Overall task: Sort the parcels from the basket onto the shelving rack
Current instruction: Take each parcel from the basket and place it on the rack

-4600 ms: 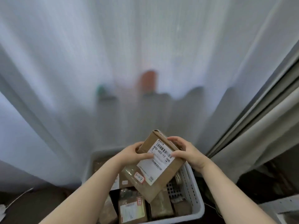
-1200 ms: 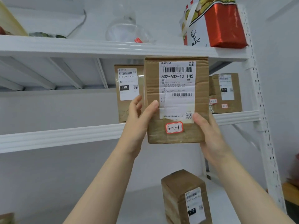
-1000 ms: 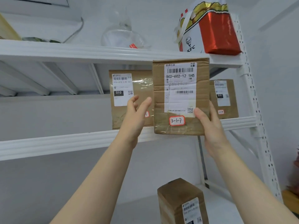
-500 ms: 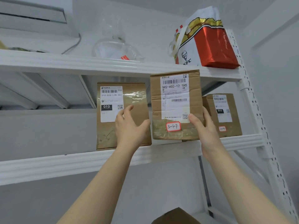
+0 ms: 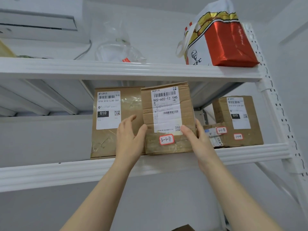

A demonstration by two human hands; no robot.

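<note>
A brown cardboard parcel (image 5: 168,117) with a white label and a red-edged sticker marked 3-1-7 stands upright on the middle shelf (image 5: 250,152) of the white rack. My right hand (image 5: 193,135) grips its lower right edge, thumb on the front face. My left hand (image 5: 130,135) lies against its lower left edge with fingers spread, thumb touching the box. The basket is out of view.
A bigger brown parcel (image 5: 108,122) stands directly to the left. Two more parcels (image 5: 236,120) marked 3-1-8 and 3-1-9 sit to the right. The upper shelf holds a KFC bag (image 5: 216,39) and a clear plastic bag (image 5: 116,49). The rack's upright post (image 5: 281,114) is at the right.
The parcel has gone from the air in front of the rack down onto the middle shelf, between the parcels there. My left hand's hold has loosened and its fingers have spread.
</note>
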